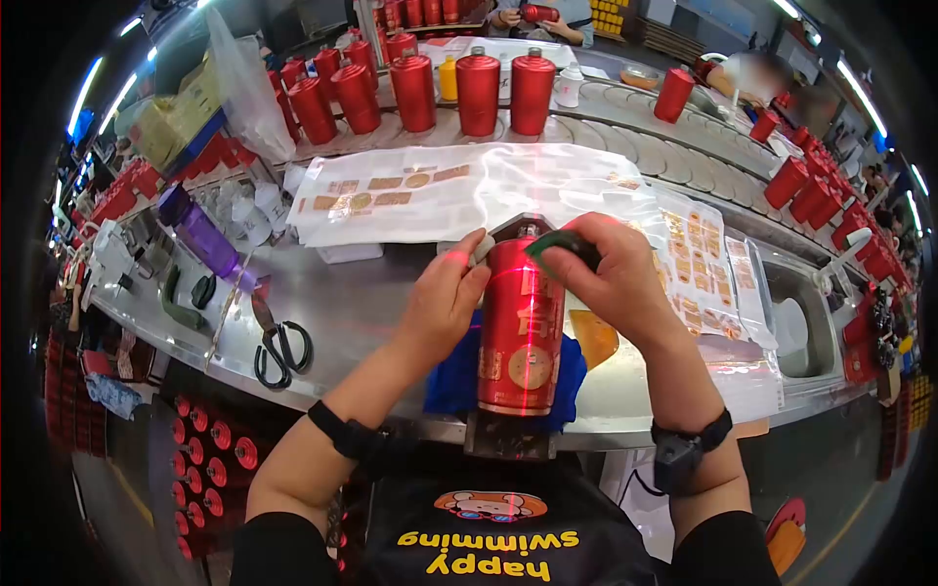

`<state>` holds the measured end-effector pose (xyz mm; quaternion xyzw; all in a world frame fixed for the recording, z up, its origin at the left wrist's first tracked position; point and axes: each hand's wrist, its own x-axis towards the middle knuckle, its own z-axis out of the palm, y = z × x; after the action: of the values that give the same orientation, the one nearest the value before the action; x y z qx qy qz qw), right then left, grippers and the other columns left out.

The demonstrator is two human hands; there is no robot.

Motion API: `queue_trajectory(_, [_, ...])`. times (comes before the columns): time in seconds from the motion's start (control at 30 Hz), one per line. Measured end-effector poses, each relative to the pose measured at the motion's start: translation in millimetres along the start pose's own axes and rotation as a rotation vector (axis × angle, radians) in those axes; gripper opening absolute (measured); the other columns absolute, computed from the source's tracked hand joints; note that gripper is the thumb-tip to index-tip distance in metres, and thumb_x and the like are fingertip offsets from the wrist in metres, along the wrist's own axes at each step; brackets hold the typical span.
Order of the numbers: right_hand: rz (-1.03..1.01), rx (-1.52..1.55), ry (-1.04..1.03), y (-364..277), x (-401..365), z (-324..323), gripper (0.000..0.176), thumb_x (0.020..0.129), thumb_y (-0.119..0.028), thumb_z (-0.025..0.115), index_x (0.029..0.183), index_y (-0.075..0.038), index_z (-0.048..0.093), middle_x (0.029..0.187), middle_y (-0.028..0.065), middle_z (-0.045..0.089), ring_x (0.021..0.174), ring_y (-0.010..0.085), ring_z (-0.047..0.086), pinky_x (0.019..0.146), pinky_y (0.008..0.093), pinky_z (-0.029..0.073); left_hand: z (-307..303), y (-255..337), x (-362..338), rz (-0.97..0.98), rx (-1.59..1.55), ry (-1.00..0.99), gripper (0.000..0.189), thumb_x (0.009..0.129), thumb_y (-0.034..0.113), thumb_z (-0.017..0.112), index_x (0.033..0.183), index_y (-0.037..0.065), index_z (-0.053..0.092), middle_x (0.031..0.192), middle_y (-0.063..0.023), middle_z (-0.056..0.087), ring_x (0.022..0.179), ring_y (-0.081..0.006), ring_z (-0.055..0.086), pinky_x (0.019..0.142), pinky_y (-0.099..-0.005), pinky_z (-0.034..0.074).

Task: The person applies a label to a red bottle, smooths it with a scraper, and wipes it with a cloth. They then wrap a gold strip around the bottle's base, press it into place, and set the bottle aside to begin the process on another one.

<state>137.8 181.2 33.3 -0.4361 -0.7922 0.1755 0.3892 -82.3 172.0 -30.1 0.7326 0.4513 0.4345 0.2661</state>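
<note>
A red bottle [521, 332] with gold characters and a round gold emblem lies in a holder over a blue cloth [451, 379], its neck pointing away from me. Red laser lines cross it. My left hand [447, 293] is at the upper left of the bottle, thumb and fingers closed on a small pale piece near its shoulder. On the other side, my right hand [616, 278] grips a dark green tool [567, 246] against the bottle's upper right. An orange-yellow piece [594, 338] rests on the table beside the blue cloth.
White sheets with gold decals [391, 195] lie behind the bottle, more decals [699, 254] at right. Black scissors [283, 354] and a purple bottle [200, 232] are at left. Several red bottles stand on the conveyor [606, 132]. A sink [803, 322] is at right; co-workers sit beyond.
</note>
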Motion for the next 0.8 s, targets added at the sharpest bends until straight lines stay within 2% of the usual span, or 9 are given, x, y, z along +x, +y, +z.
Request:
queue_trajectory(0.03, [0.008,0.078,-0.145,-13.3,0.6,-3.7,0.019,0.081,-0.018,0.073,0.087,-0.002,0.065,0.081,0.0163,0.064,0.070,0.0332,0.062,0.065,0.0382,0.050,1.3,-0.1,1.5,-0.167,-0.111,-0.039,0.048,0.101,0.035,0.045,0.133,0.001,0.054,0.130,-0.0190,0.059,0.119,-0.0336,0.056,0.104,-0.0375,0.039])
queue_trajectory(0.07, [0.025,0.158,-0.292,-19.8,-2.6,-4.0,0.019,0.082,-0.018,0.073,0.086,-0.002,0.064,0.080,0.0162,0.064,0.069,0.0345,0.061,0.065,0.0391,0.050,7.5,-17.3,10.1,-0.090,-0.234,-0.103,0.047,0.102,0.035,0.045,0.130,-0.002,0.053,0.118,-0.0140,0.065,0.110,-0.0176,0.057,0.098,-0.0338,0.043])
queue_trajectory(0.1, [-0.021,0.076,-0.130,-14.8,-4.3,0.0,0.018,0.082,-0.017,0.072,0.087,-0.002,0.064,0.079,0.0159,0.062,0.068,0.0347,0.060,0.064,0.0404,0.049,14.5,-6.7,14.1,-0.347,-0.638,-0.099,0.045,0.103,0.039,0.044,0.124,0.001,0.058,0.116,-0.0112,0.065,0.107,-0.0168,0.060,0.098,-0.0352,0.045])
queue_trajectory(0.17, [-0.129,-0.094,0.195,-1.7,-4.4,6.9,0.016,0.082,-0.015,0.072,0.088,-0.002,0.063,0.078,0.0153,0.060,0.066,0.0351,0.059,0.063,0.0428,0.048,23.0,-11.9,37.9,-0.670,-1.020,-0.154,0.043,0.100,0.042,0.050,0.120,0.005,0.059,0.113,-0.0112,0.067,0.103,-0.0180,0.064,0.096,-0.0369,0.049])
queue_trajectory(0.27, [-0.290,-0.298,0.121,-26.5,-36.0,4.3,0.019,0.075,-0.011,0.077,0.089,-0.008,0.065,0.078,0.0082,0.056,0.070,0.0279,0.058,0.067,0.0390,0.045,26.4,-9.7,57.8,-0.746,-1.219,-0.302,0.043,0.095,0.042,0.060,0.118,0.005,0.059,0.108,-0.0116,0.068,0.096,-0.0212,0.067,0.089,-0.0374,0.054])
queue_trajectory(0.4, [-0.387,-0.113,-0.096,-50.2,-77.0,2.7,0.028,0.070,-0.010,0.080,0.095,-0.009,0.068,0.079,0.0053,0.055,0.073,0.0242,0.056,0.069,0.0347,0.042,22.8,-14.4,73.6,-0.798,-1.030,-0.503,0.043,0.085,0.040,0.074,0.109,0.006,0.061,0.101,-0.0102,0.070,0.087,-0.0197,0.069,0.083,-0.0366,0.057])
queue_trajectory(0.53, [-0.093,-0.023,0.018,-50.7,-83.0,-7.0,0.028,0.068,-0.004,0.079,0.094,-0.006,0.068,0.080,0.0053,0.056,0.073,0.0234,0.056,0.065,0.0362,0.043,14.2,-8.2,72.7,-0.726,-0.926,-0.452,0.034,0.086,0.034,0.074,0.104,0.006,0.065,0.095,-0.0060,0.071,0.083,-0.0146,0.069,0.078,-0.0314,0.056])
queue_trajectory(0.67, [-0.394,-0.213,0.122,-54.7,-85.1,7.8,0.029,0.066,-0.004,0.078,0.093,-0.008,0.068,0.081,0.0050,0.056,0.075,0.0239,0.056,0.065,0.0363,0.043,-3.5,11.7,63.1,-0.574,-0.716,-0.299,0.029,0.088,0.030,0.071,0.101,0.004,0.068,0.092,-0.0041,0.071,0.079,-0.0110,0.067,0.074,-0.0284,0.054])
queue_trajectory(0.8, [-0.504,0.052,-0.339,-68.8,-101.3,10.5,0.029,0.066,-0.004,0.077,0.093,-0.007,0.067,0.081,0.0057,0.054,0.074,0.0241,0.055,0.068,0.0369,0.043,-31.4,17.5,55.8,-0.503,-0.525,-0.240,0.031,0.088,0.035,0.070,0.090,0.005,0.068,0.083,-0.0027,0.069,0.073,-0.0090,0.062,0.067,-0.0259,0.047])
